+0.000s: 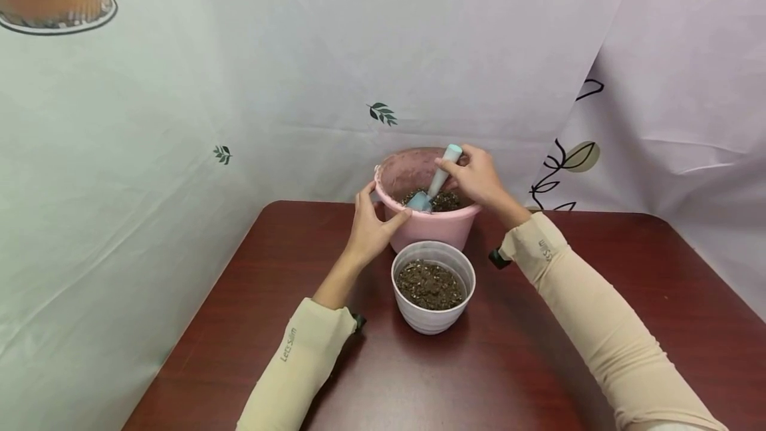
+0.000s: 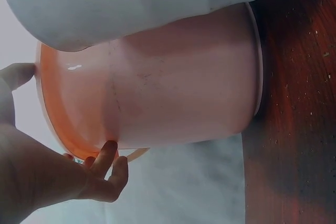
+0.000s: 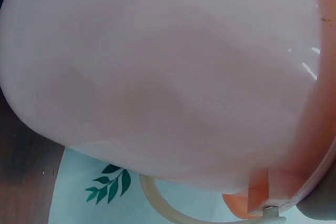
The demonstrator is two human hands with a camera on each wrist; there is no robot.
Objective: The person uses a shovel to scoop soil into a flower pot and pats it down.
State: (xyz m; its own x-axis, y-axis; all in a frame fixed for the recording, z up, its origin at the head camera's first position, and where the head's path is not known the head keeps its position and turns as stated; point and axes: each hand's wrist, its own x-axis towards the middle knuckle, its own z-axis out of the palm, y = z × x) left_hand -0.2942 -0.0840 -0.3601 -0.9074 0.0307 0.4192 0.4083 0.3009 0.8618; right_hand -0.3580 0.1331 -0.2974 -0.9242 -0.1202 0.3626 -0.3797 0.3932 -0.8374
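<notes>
A pink bucket (image 1: 431, 227) with dark soil (image 1: 445, 201) inside stands toward the back of the table. My left hand (image 1: 369, 228) grips its rim at the near left, the thumb along the front edge and the fingers around the side. In the left wrist view, those fingers (image 2: 107, 158) touch the bucket's outer wall. Over the bucket, my right hand (image 1: 475, 177) holds a small trowel by its pale handle (image 1: 444, 171); the trowel's blue blade (image 1: 420, 202) is down at the soil near the front rim. The right wrist view shows mainly the bucket's wall (image 3: 157, 77).
A white ribbed pot (image 1: 429, 321) holding soil stands just in front of the bucket. Both are on a dark red wooden table (image 1: 413, 384). Behind it hangs a pale printed cloth (image 1: 299, 72). The bucket's curved handle (image 3: 157, 203) hangs at its side.
</notes>
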